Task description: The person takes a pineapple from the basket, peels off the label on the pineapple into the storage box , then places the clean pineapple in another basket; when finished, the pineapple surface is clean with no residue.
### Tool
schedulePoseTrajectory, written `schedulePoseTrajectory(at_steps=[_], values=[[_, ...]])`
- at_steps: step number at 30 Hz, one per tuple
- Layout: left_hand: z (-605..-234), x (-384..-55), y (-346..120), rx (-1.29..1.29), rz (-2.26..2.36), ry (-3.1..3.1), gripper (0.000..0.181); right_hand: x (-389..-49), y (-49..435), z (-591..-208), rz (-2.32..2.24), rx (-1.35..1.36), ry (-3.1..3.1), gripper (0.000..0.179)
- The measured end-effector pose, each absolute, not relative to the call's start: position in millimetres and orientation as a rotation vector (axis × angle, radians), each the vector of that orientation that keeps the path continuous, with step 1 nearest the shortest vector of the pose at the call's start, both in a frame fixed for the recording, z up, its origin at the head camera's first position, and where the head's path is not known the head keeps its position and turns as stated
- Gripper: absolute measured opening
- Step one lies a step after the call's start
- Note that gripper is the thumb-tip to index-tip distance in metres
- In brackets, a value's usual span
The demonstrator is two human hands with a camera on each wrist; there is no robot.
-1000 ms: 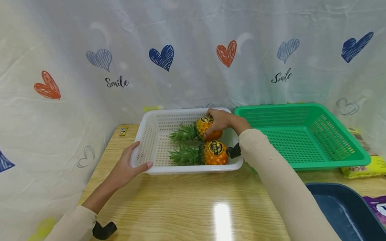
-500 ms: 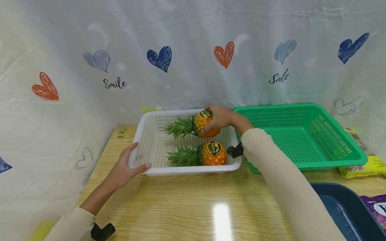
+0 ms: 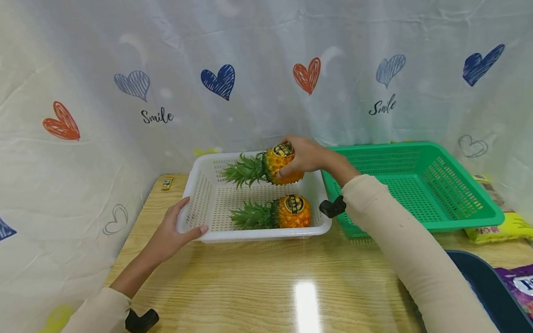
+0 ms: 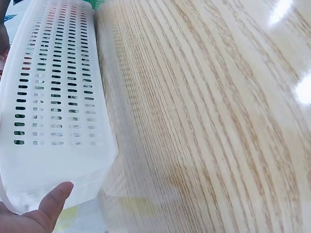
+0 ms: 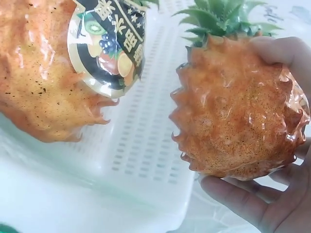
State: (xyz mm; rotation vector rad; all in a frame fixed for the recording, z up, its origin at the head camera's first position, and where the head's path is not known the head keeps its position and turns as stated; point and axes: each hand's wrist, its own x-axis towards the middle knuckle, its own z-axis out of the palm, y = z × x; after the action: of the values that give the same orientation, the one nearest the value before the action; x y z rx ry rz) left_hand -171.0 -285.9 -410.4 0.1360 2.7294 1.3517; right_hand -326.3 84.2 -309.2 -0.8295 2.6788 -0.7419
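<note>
My right hand [image 3: 304, 156] grips a small toy-like pineapple [image 5: 233, 109] with a glossy orange body, green crown and black round label. It is raised over the back right of the white slotted basket [image 3: 263, 234], its crown pointing left. A second pineapple [image 3: 294, 211] lies in the basket along the front wall, crown also to the left. My left hand [image 3: 174, 232] holds the basket's front left corner, the thumb [image 4: 57, 196] against the outside of the wall and the other fingers on the left side.
To the right stands a green slotted basket [image 3: 403, 225], with a yellow packet [image 3: 503, 229] beyond it. A dark blue tray [image 3: 465, 260] and a purple bag [image 3: 531, 291] are at front right. A small yellow packet [image 3: 167, 183] lies at the table's back left. Behind hangs a curtain [image 3: 264, 35].
The right hand has lifted the rear pineapple up and back, away from the front one, which stays lying in the basket. The left hand keeps its place at the corner.
</note>
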Motion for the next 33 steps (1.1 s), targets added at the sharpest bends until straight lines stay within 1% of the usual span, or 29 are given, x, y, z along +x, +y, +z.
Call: schedulePoseTrajectory(at_steps=[15, 19, 26, 33], values=[[-413.6, -172.3, -286.7, 0.142, 1.355, 2.74, 0.1, -306.5, 102.6, -294.6, -0.797, -0.781, 2.713, 0.093], [-411.3, -171.8, -285.7, 0.145, 1.355, 2.734, 0.099, -300.8, 107.2, -290.0, -0.8, -0.786, 2.731, 0.092], [-413.3, -172.3, -285.8, 0.138, 1.347, 2.735, 0.1, -290.7, 116.6, -286.6, -0.835, -0.815, 2.724, 0.085], [-413.6, -171.0, -285.3, 0.122, 1.332, 2.745, 0.099, -276.0, 125.2, -286.8, -0.835, -0.812, 2.749, 0.087]])
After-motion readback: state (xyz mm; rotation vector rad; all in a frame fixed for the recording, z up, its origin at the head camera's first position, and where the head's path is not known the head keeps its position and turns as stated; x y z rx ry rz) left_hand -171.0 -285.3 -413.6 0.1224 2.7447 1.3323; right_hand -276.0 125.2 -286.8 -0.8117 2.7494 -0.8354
